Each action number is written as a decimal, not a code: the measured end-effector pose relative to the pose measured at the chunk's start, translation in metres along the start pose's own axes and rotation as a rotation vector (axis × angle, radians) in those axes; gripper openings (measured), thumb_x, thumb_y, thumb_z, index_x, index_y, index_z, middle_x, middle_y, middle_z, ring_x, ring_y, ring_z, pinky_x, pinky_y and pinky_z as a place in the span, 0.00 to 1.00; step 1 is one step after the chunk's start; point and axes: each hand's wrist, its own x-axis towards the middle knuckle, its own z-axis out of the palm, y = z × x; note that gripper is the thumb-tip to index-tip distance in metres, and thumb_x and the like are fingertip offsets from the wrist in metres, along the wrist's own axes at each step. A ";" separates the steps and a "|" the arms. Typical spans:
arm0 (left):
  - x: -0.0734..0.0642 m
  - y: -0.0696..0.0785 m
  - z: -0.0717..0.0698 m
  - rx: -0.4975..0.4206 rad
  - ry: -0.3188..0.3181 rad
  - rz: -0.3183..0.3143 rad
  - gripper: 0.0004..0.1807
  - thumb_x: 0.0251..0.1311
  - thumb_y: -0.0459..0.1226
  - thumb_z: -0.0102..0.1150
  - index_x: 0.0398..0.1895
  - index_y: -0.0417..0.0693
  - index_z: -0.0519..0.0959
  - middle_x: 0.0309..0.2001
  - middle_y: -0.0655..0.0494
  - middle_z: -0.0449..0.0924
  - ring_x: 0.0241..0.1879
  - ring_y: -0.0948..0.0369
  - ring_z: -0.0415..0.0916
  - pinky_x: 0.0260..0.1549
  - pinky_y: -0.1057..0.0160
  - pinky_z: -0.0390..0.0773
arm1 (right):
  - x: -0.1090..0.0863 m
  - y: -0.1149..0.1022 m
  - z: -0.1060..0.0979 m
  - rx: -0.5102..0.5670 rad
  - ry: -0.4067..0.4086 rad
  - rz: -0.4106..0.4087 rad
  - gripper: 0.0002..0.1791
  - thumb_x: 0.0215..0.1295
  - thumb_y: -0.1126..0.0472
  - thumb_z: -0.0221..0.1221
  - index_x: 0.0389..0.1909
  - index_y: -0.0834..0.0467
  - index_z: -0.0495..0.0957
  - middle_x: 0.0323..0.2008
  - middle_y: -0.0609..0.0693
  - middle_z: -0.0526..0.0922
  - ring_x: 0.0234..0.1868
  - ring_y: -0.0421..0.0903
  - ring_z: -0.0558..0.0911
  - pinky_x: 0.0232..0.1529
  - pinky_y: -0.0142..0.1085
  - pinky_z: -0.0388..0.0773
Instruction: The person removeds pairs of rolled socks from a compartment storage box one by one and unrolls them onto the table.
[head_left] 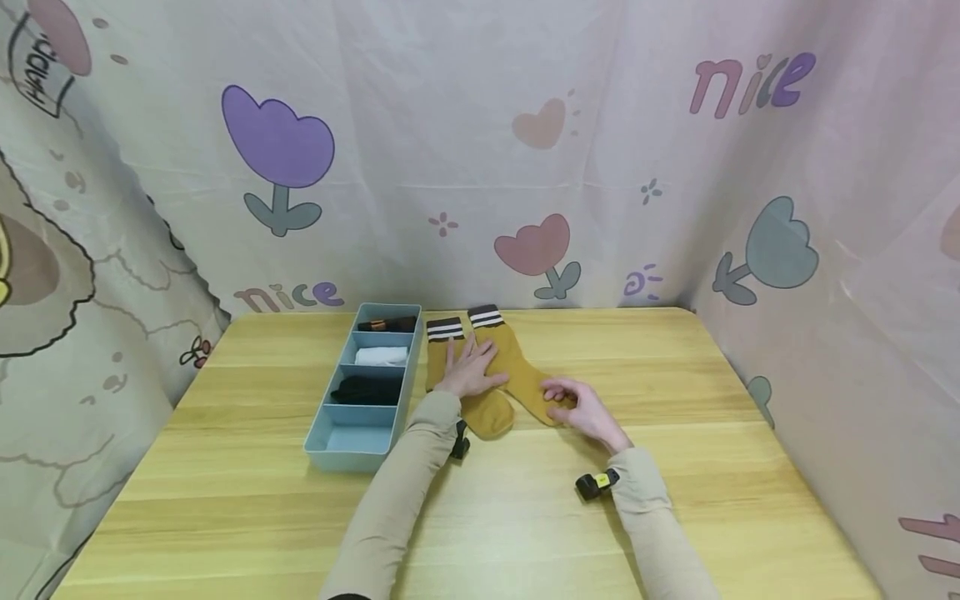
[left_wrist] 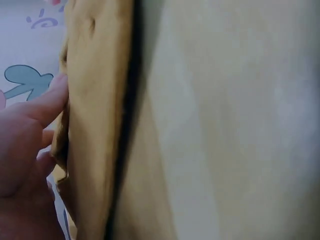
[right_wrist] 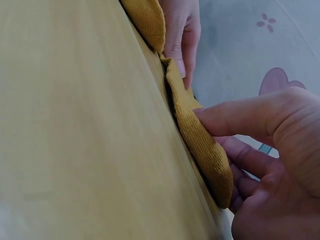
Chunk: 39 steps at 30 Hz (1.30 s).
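Observation:
Two mustard-yellow socks with black-and-white striped cuffs lie on the table, cuffs toward the back. My left hand (head_left: 471,369) rests with fingers spread over both, between the left sock (head_left: 489,415) and the right sock (head_left: 504,354). Over the right sock's toe is my right hand (head_left: 588,410), its thumb and fingers loosely bent and apart. In the right wrist view, the thumb (right_wrist: 235,120) touches the sock's surface and the other fingers lie along the toe's far side. In the left wrist view, yellow fabric (left_wrist: 95,120) stands beside the left thumb.
Left of the socks stands a blue-grey organizer box (head_left: 352,460) with compartments. It holds a dark brown item (head_left: 388,324), a white folded cloth (head_left: 381,356) and a black folded cloth (head_left: 366,390); the front compartment holds nothing. A printed curtain (head_left: 420,167) hangs behind the wooden table (head_left: 240,467).

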 end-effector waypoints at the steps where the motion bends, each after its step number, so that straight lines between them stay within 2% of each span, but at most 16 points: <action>1: -0.001 0.000 0.000 -0.008 0.016 0.007 0.38 0.73 0.57 0.46 0.78 0.47 0.59 0.80 0.51 0.53 0.82 0.47 0.37 0.76 0.34 0.28 | 0.000 0.000 0.000 0.004 0.000 -0.003 0.25 0.56 0.79 0.61 0.57 0.76 0.74 0.46 0.73 0.81 0.48 0.68 0.77 0.53 0.48 0.77; 6: -0.004 0.000 0.001 -0.061 0.057 0.028 0.27 0.77 0.43 0.40 0.74 0.41 0.64 0.78 0.48 0.60 0.80 0.49 0.48 0.77 0.36 0.35 | 0.001 0.003 -0.001 0.049 0.007 -0.031 0.25 0.56 0.79 0.61 0.57 0.77 0.73 0.45 0.75 0.81 0.48 0.70 0.77 0.53 0.47 0.77; 10: -0.007 0.000 -0.002 -0.054 0.022 0.008 0.27 0.77 0.39 0.39 0.76 0.42 0.62 0.79 0.50 0.58 0.80 0.49 0.49 0.77 0.35 0.34 | 0.002 0.007 -0.003 0.056 0.074 -0.051 0.23 0.56 0.80 0.61 0.56 0.78 0.74 0.44 0.75 0.82 0.47 0.72 0.78 0.54 0.51 0.79; 17: -0.009 -0.003 -0.002 -0.070 -0.069 -0.067 0.30 0.79 0.45 0.37 0.80 0.51 0.54 0.82 0.58 0.47 0.83 0.50 0.35 0.74 0.31 0.25 | 0.000 0.011 -0.005 0.023 0.130 -0.019 0.25 0.57 0.79 0.63 0.58 0.75 0.75 0.46 0.73 0.83 0.52 0.71 0.80 0.62 0.59 0.73; 21: -0.010 -0.005 -0.002 -0.100 -0.078 -0.082 0.31 0.79 0.47 0.36 0.81 0.52 0.52 0.83 0.58 0.45 0.83 0.50 0.32 0.74 0.31 0.24 | 0.000 0.012 -0.006 0.044 0.159 0.001 0.26 0.57 0.78 0.63 0.59 0.75 0.74 0.49 0.73 0.83 0.55 0.69 0.80 0.65 0.59 0.70; 27: -0.010 -0.005 0.001 -0.122 -0.076 -0.099 0.35 0.78 0.54 0.35 0.82 0.51 0.48 0.83 0.57 0.40 0.83 0.49 0.29 0.73 0.32 0.22 | 0.001 0.014 -0.006 0.046 0.183 0.001 0.26 0.57 0.77 0.64 0.59 0.74 0.74 0.50 0.72 0.83 0.55 0.68 0.80 0.65 0.53 0.72; 31: -0.011 -0.004 0.003 -0.130 -0.053 -0.104 0.43 0.72 0.60 0.42 0.82 0.49 0.46 0.83 0.55 0.40 0.82 0.47 0.30 0.73 0.31 0.23 | 0.001 0.013 -0.003 0.030 0.201 -0.022 0.26 0.56 0.77 0.65 0.59 0.74 0.75 0.50 0.72 0.83 0.55 0.68 0.80 0.64 0.54 0.73; 34: -0.011 -0.002 0.003 -0.143 -0.039 -0.105 0.50 0.66 0.63 0.49 0.82 0.47 0.46 0.83 0.53 0.40 0.82 0.45 0.31 0.73 0.31 0.23 | 0.001 0.011 0.002 0.007 0.251 -0.032 0.26 0.55 0.76 0.67 0.57 0.73 0.76 0.48 0.71 0.83 0.54 0.68 0.79 0.62 0.57 0.72; 36: -0.010 -0.002 0.003 -0.149 -0.048 -0.114 0.53 0.63 0.65 0.52 0.82 0.49 0.45 0.83 0.54 0.38 0.82 0.46 0.29 0.73 0.32 0.21 | 0.002 0.010 0.006 -0.011 0.278 -0.038 0.26 0.55 0.75 0.68 0.56 0.73 0.77 0.48 0.71 0.83 0.54 0.68 0.79 0.62 0.59 0.70; 39: -0.006 -0.003 0.006 -0.163 -0.057 -0.134 0.56 0.60 0.67 0.53 0.82 0.51 0.43 0.83 0.56 0.36 0.82 0.48 0.27 0.73 0.34 0.18 | 0.004 0.008 0.011 -0.016 0.270 -0.043 0.26 0.55 0.73 0.69 0.56 0.72 0.77 0.47 0.70 0.84 0.53 0.68 0.79 0.62 0.60 0.69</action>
